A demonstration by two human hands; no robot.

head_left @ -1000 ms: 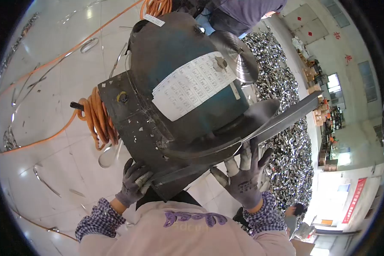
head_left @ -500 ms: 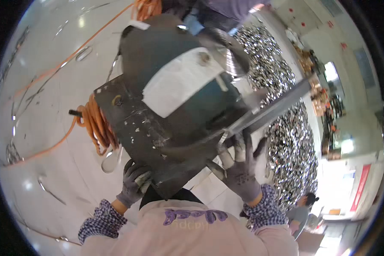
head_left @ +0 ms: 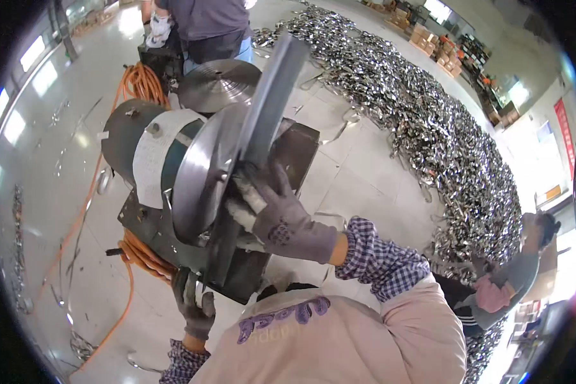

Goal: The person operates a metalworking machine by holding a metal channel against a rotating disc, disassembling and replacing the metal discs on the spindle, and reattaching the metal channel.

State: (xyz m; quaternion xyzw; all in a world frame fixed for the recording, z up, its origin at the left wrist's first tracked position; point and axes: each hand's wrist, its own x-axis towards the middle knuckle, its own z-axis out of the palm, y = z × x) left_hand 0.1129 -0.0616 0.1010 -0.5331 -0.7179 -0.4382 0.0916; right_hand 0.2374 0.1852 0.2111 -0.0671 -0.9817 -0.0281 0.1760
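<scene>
A long dark metal bar (head_left: 265,105) slants across the front of a machine, beside a large shiny disc (head_left: 195,182). Wrapped against the bar's middle is my gloved right hand (head_left: 288,221), its fingers partly hidden behind the bar. My gloved left hand (head_left: 195,304) has its fingers curled at the bar's lower end, near the dark base plate (head_left: 150,224). The round machine housing (head_left: 125,137) carries a printed paper sheet (head_left: 157,153). A second, ridged disc (head_left: 221,83) lies behind it.
Orange hose coils (head_left: 144,253) lie by the base. Another person (head_left: 211,29) stands beyond the machine. A large heap of shiny metal strips (head_left: 441,134) spreads behind and to the right, with a seated person (head_left: 509,285) beside it. Loose strips lie on the floor.
The view has swung round, showing the machine further left and the disc's face. The bar now stands steeper. My right hand's fingers, spread before, have come together against the bar.
</scene>
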